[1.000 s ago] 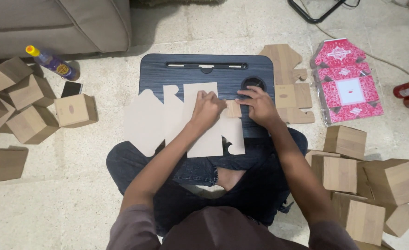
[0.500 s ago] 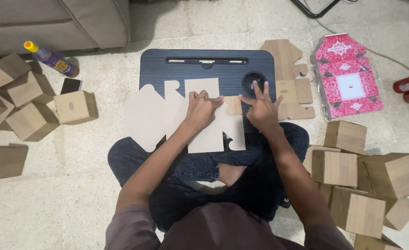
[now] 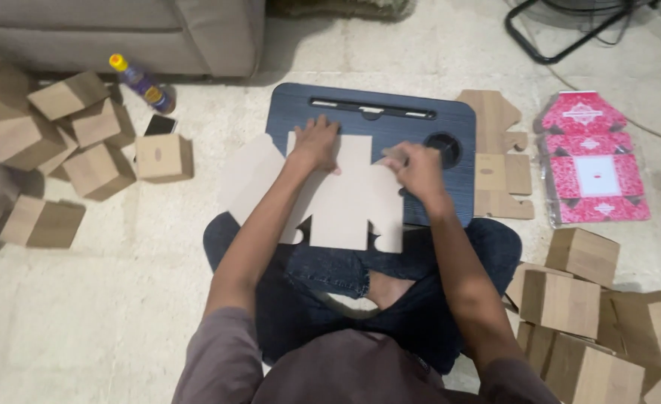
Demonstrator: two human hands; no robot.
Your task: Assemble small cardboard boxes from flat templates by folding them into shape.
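Note:
A flat, die-cut tan cardboard box blank [image 3: 349, 202] lies across a dark blue lap desk [image 3: 428, 120] over my crossed legs. My left hand [image 3: 317, 142] presses flat on the blank's upper middle, fingers spread toward the desk's slot. My right hand [image 3: 414, 168] pinches a small flap at the blank's right edge, beside the desk's round cup recess [image 3: 444, 147].
Folded brown boxes are piled at the left [image 3: 61, 135] and at the lower right [image 3: 585, 299]. Flat brown blanks [image 3: 499, 161] and pink printed blanks [image 3: 588, 161] lie right of the desk. A bottle [image 3: 140, 81], a phone [image 3: 160, 124] and a grey sofa [image 3: 121, 30] are at upper left.
My left hand slid up the blank toward the desk's far edge. My right hand went from spread fingers to pinching the right flap.

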